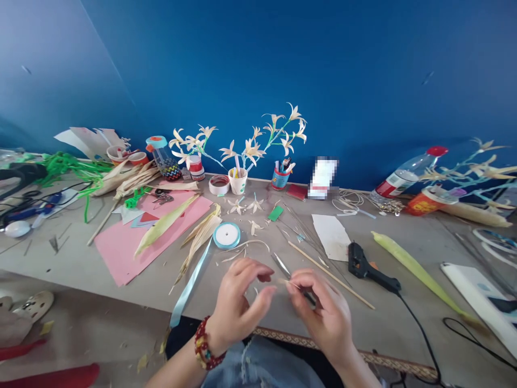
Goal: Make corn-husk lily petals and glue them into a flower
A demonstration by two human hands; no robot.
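Backdrop: plain blue wall (283, 64); in front of it, a grey-brown tabletop (250, 264) strewn with craft material. Right hand (325, 310): thumb and index finger pinched together on a small, slender pale sliver (284, 281), slightly blurred, above the near part of the tabletop. Left hand (244, 299): half open, fingers curved and apart from the thumb, nothing visible in its grasp; fingertips near the sliver's free end. A pointed silver-bladed tool (281, 264) lies just beyond; whether the right hand's lower fingers touch it, cannot tell. Beyond the left hand: round white-and-light-blue ribbon spool (226, 235), its ribbon trailing towards the table edge. Right of the right hand: black glue gun (371, 271), on its side.
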